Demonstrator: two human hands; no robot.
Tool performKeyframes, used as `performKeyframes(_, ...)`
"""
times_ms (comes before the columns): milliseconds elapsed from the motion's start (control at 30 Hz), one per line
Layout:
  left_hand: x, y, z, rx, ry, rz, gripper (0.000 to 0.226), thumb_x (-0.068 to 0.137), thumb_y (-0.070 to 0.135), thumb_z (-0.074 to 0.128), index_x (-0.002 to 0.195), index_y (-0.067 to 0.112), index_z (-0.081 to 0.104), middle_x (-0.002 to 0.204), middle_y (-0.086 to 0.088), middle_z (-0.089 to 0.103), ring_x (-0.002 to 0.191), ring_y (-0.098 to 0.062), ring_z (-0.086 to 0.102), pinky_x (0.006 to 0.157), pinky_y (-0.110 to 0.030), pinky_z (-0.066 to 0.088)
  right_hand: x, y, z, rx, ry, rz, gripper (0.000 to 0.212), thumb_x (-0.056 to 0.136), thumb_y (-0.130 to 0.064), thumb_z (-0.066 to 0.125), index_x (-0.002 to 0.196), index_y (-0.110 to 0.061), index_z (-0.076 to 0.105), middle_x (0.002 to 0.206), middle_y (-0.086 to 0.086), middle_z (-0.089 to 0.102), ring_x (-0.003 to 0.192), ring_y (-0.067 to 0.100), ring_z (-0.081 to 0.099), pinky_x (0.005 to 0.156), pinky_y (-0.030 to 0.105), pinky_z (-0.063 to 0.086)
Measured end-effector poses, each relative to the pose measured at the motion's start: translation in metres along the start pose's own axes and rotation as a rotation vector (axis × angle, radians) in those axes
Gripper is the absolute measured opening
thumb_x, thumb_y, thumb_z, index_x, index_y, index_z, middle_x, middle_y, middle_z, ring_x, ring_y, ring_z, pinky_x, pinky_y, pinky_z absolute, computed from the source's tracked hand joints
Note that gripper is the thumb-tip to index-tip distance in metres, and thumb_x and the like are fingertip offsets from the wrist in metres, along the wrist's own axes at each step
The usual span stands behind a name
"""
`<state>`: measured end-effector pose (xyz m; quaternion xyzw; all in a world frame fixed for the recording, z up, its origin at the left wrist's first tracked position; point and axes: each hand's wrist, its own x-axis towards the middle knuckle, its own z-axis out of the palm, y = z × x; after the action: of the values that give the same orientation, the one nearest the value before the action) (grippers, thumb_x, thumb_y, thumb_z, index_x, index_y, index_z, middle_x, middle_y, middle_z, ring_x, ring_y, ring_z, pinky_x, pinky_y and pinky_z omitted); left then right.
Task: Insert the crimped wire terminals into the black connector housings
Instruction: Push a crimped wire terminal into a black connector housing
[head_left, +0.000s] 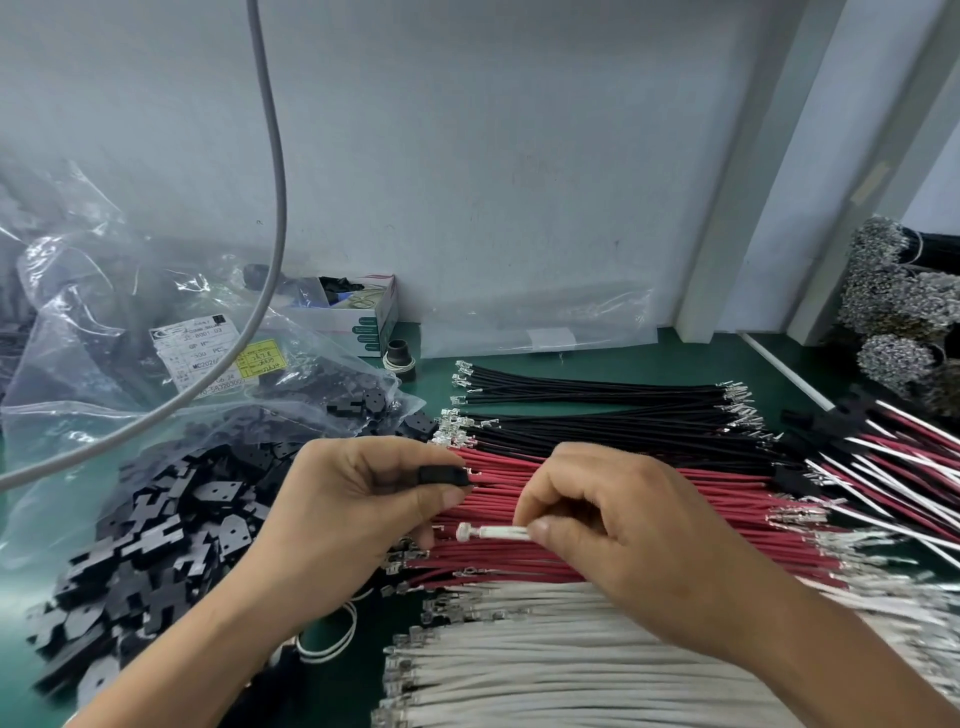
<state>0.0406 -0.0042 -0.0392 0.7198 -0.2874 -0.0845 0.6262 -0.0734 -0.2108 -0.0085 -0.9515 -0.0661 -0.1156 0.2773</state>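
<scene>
Insertion step: my left hand (358, 499) pinches a housing (444, 475), right hand (623, 525) pinches a white wire (501, 532); next I align its terminal (463, 532).

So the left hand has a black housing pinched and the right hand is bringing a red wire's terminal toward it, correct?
Not quite. The head view shows the left hand pinching the black housing, but the wire in the right hand is a white wire, not red. Its terminal end points toward the housing, with the red wires lying on the bench beneath both hands.
</scene>
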Motion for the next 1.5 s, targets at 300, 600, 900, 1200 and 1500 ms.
performKeyframes(300, -0.001, -0.002, -0.002, 0.009, -0.025, 0.0, 0.023, 0.072, 0.018, 0.086, 0.092, 0.028, 0.083, 0.082, -0.006, 0.08, 0.054, -0.018, 0.069, 0.06, -0.025, 0.059, 0.002, 0.006, -0.004, 0.169, -0.095, 0.013, 0.013, 0.085, -0.019, 0.08, 0.088, -0.032, 0.078, 0.091, -0.017, 0.065, 0.09, 0.006, 0.063, 0.077, 0.017, 0.048)
performKeyframes(600, -0.001, 0.003, -0.002, -0.034, -0.025, -0.032, 0.023, 0.069, 0.017, 0.086, 0.091, 0.024, 0.084, 0.076, -0.008, 0.078, 0.054, -0.019, 0.068, 0.063, -0.028, 0.061, 0.003, 0.008, 0.008, 0.01, 0.198, -0.051, 0.012, 0.096, -0.025, 0.064, 0.098, -0.031, 0.075, 0.092, -0.018, 0.058, 0.09, 0.005, 0.061, 0.073, 0.019, 0.047)
performKeyframes(900, -0.002, 0.006, 0.0, -0.099, -0.036, -0.04, 0.022, 0.073, 0.009, 0.083, 0.093, 0.018, 0.084, 0.077, -0.012, 0.078, 0.052, -0.019, 0.063, 0.056, -0.024, 0.056, 0.003, 0.005, 0.012, -0.139, 0.345, -0.212, 0.019, 0.097, -0.026, 0.059, 0.1, -0.022, 0.077, 0.088, -0.014, 0.06, 0.073, -0.001, 0.053, 0.062, 0.016, 0.046)
performKeyframes(1200, -0.004, 0.013, 0.002, -0.114, -0.09, -0.037, 0.02, 0.071, 0.02, 0.083, 0.091, 0.018, 0.084, 0.077, -0.015, 0.077, 0.051, -0.021, 0.061, 0.056, -0.026, 0.056, 0.003, 0.004, 0.01, -0.498, 0.44, -0.298, 0.015, 0.085, -0.003, 0.077, 0.096, -0.013, 0.075, 0.083, -0.002, 0.058, 0.069, 0.015, 0.053, 0.044, 0.03, 0.045)
performKeyframes(1500, -0.004, 0.01, 0.001, -0.094, -0.082, -0.019, 0.019, 0.075, 0.022, 0.082, 0.094, 0.02, 0.084, 0.08, -0.013, 0.079, 0.051, -0.017, 0.062, 0.057, -0.026, 0.056, 0.007, 0.001, 0.025, -0.132, 0.475, -0.227, 0.028, 0.1, -0.031, 0.052, 0.1, -0.015, 0.076, 0.089, -0.007, 0.058, 0.076, 0.008, 0.058, 0.064, 0.025, 0.051)
